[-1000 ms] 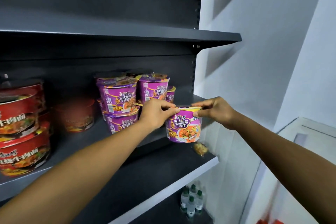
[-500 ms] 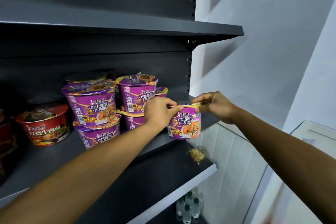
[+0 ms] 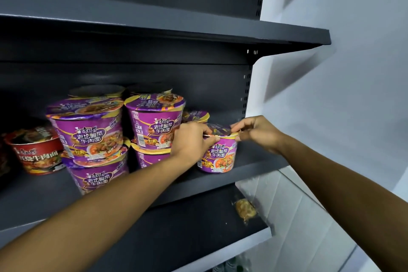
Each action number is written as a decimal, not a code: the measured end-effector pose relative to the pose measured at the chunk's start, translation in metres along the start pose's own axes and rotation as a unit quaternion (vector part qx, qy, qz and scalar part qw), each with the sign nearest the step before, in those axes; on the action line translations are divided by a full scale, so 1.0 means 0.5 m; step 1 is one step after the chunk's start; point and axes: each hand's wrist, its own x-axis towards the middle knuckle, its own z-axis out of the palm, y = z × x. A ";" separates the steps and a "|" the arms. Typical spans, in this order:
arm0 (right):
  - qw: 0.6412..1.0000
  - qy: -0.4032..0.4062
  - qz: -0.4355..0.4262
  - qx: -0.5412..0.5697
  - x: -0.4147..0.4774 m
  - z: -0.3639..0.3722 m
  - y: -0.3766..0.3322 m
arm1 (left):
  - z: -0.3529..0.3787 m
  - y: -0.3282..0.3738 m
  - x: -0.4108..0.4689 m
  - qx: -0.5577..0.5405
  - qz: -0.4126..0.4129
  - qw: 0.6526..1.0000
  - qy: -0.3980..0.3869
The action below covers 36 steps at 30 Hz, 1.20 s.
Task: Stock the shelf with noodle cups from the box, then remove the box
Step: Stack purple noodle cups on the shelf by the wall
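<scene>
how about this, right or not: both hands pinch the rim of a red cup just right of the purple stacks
Not quite. The head view shows the cup is purple, not red. The left hand and right hand do pinch its rim, and it is just right of the purple stacks. A red cup sits further left, untouched.

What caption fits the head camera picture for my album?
Left hand and right hand hold a purple noodle cup by its rim on the shelf, beside stacked purple cups.
</scene>
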 end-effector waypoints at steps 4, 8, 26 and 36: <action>0.999 -0.041 -0.003 -0.008 0.031 0.003 0.022 | 0.025 -0.008 0.010 0.026 -0.013 1.000 -0.013; 0.998 -0.066 -0.010 0.001 0.058 0.009 0.034 | 0.036 -0.014 0.013 0.050 -0.017 0.999 -0.002; 0.993 -0.111 -0.030 0.014 0.101 0.003 0.067 | 0.039 0.007 0.032 0.310 0.013 0.945 -0.107; 0.991 -0.134 0.000 0.025 0.115 0.001 0.066 | 0.026 0.020 0.045 0.355 0.028 0.926 -0.125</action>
